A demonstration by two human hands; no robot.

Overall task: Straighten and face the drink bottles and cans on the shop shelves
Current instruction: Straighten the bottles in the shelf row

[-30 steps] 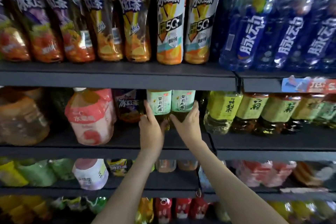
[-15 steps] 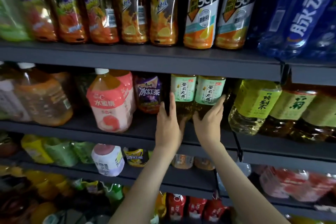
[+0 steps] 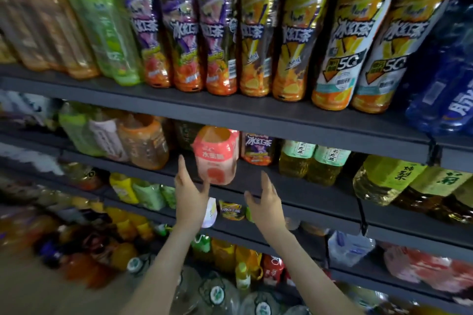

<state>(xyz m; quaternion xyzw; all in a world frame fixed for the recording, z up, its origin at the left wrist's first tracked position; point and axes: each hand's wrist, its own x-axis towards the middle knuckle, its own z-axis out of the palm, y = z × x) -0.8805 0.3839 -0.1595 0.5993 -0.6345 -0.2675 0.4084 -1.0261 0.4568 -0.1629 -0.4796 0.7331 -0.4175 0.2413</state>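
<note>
Both hands shifted leftward off pale-green tea bottles (image 3: 313, 161), now flanking pink peach bottle (image 3: 216, 156) on middle shelf (image 3: 294, 188). Left hand (image 3: 190, 194) just left of bottle, contact unclear; right hand (image 3: 266, 203) lower right, apart. Fingers spread, nothing held.

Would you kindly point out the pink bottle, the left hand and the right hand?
pink bottle (image 3: 214, 158): head view, front label.
left hand (image 3: 190, 197): head view, back of hand.
right hand (image 3: 266, 203): head view, back of hand.
</note>
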